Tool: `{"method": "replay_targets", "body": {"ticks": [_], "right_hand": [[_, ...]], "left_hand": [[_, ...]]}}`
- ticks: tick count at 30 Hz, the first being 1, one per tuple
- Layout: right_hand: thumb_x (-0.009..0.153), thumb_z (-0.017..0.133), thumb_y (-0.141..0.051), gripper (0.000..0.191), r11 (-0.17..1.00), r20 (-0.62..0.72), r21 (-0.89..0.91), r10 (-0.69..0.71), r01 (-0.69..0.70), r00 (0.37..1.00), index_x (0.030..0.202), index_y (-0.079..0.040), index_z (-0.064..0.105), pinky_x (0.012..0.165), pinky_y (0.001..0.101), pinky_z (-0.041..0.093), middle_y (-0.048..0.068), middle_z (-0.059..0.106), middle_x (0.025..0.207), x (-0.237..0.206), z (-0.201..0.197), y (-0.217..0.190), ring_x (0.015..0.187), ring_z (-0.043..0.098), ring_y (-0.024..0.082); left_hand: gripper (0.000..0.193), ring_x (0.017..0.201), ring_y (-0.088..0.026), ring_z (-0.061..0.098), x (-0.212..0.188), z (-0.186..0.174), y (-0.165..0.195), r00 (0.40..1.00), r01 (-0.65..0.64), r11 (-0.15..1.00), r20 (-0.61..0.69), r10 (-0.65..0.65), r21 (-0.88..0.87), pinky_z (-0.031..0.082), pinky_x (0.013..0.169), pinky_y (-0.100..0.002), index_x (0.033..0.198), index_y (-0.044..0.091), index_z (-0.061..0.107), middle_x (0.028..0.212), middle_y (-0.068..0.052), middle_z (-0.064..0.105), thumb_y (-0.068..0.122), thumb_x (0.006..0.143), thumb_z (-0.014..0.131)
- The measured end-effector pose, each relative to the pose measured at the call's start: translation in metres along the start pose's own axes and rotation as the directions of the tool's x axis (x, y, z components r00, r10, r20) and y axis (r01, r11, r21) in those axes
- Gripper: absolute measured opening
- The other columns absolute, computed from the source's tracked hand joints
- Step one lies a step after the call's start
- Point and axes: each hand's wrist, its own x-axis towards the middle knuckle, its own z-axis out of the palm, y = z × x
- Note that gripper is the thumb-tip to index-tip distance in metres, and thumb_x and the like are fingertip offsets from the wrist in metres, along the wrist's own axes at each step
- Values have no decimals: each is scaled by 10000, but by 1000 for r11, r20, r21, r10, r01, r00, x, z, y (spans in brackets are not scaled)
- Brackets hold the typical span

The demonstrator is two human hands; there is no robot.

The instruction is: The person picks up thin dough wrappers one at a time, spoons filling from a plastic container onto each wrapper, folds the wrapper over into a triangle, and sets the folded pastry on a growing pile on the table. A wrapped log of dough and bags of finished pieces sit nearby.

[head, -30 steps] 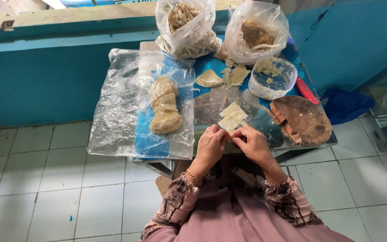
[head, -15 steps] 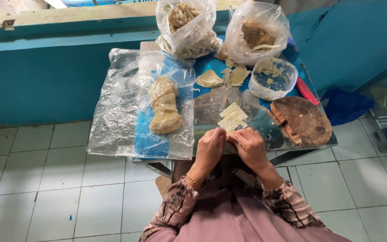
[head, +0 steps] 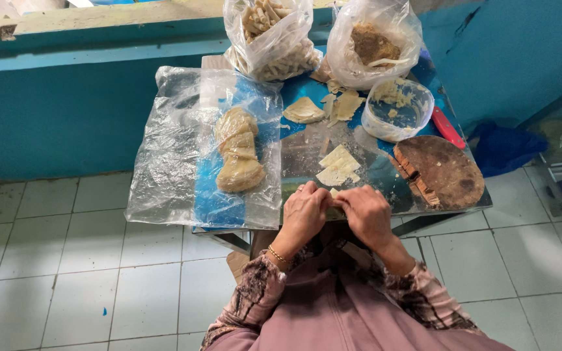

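At the frame's top centre, two clear plastic bags (head: 269,39) hold pale rolled pieces and brown filling. A round plastic tub (head: 398,110) sits right of centre above a worn round wooden board (head: 440,172). Left of centre, stacked dough (head: 237,151) lies under a plastic sheet (head: 164,175).

2 hands at table edge: left hand (head: 304,214), right hand (head: 367,214). 2 tied plastic bags (head: 274,39) at back. 1 plastic tub (head: 398,110). 1 round wooden board (head: 440,170). 1 red knife (head: 448,128). 1 clear plastic sheet (head: 170,162) w/ 1 dough stack (head: 237,159).
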Motion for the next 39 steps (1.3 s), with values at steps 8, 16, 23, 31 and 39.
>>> {"method": "replay_targets", "body": {"ticks": [8, 16, 23, 31, 39], "right_hand": [[860, 767, -190, 100, 999, 31, -21, -25, 25, 999, 934, -133, 732, 758, 387, 499, 1, 688, 909, 7, 0, -2, 885, 630, 245], [855, 765, -194, 87, 996, 148, 58, 64, -73, 987, 898, -120, 747, 778, 401, 505, 33, 678, 881, 5, -7, 1, 899, 621, 262], [861, 778, -192, 129, 987, -43, -103, -127, 122, 991, 957, -109, 754, 720, 414, 462, -18, 704, 925, -5, -8, -12, 872, 630, 209], [863, 782, -189, 66, 998, 90, 48, 33, -38, 995, 919, -164, 757, 758, 351, 504, -17, 679, 914, 7, -2, 9, 897, 637, 221], [875, 810, -223, 287, 876, -159, -478, -21, -59, 987, 1160, -194, 799, 879, 401, 487, -9, 641, 1067, 70, -73, 102, 1014, 600, 251]], "left_hand": [[32, 876, -304, 660, -4, 0, 3, 989, 35, 989, -134, -55, -147, 521, 743, -416, 887, 123, 717, 883, -77, 653, 155, 889, 719], [76, 879, -298, 624, -20, 0, 2, 980, -169, 984, -118, 162, -54, 508, 780, -412, 922, 109, 685, 903, -68, 619, 152, 888, 737], [8, 870, -302, 618, -11, 0, 0, 996, -84, 996, -46, 83, -42, 504, 768, -419, 883, 122, 704, 882, -75, 607, 129, 883, 707], [114, 927, -293, 620, -23, 5, 11, 965, -182, 982, -202, 171, -41, 495, 799, -410, 1001, 106, 691, 979, -59, 661, 66, 896, 674], [58, 902, -286, 618, -21, 3, 2, 975, -178, 983, -143, 170, -46, 498, 803, -407, 957, 113, 701, 957, -36, 666, 97, 906, 678]]}}
